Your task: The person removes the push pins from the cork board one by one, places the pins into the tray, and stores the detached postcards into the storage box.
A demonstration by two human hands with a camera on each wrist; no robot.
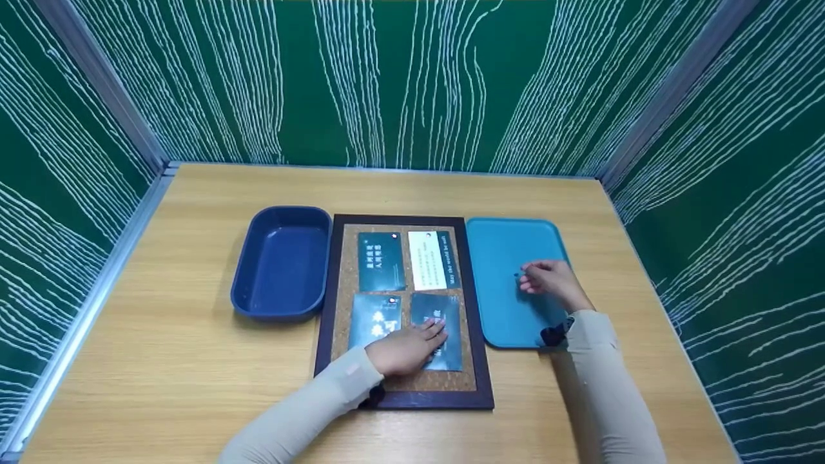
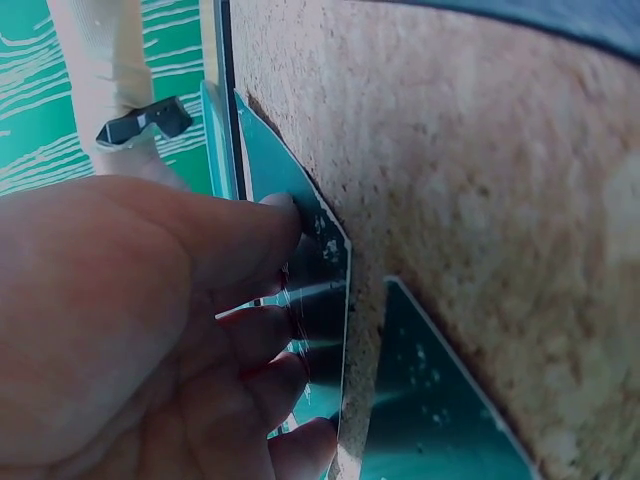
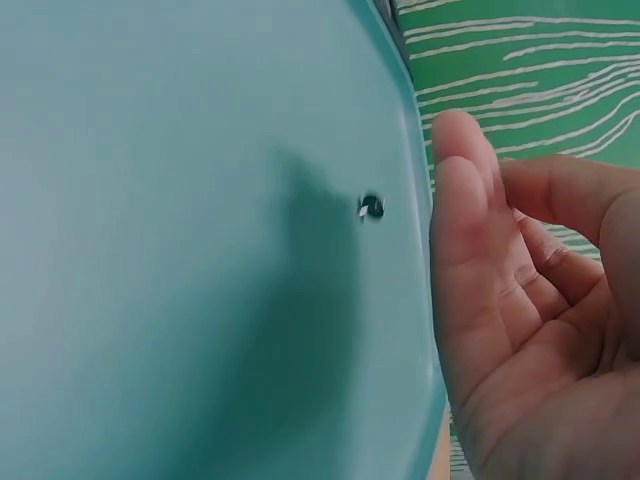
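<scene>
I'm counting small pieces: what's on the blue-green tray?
One small dark piece shows on the tray, near the right hand. In the head view, that hand and its dark wrist device hide whatever lies beneath them.

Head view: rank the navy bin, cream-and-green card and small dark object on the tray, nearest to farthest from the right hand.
1. Small dark object: on the tray, just left of the right hand.
2. Cream-and-green card: upper right of the corkboard.
3. Navy bin: left of the corkboard.
</scene>
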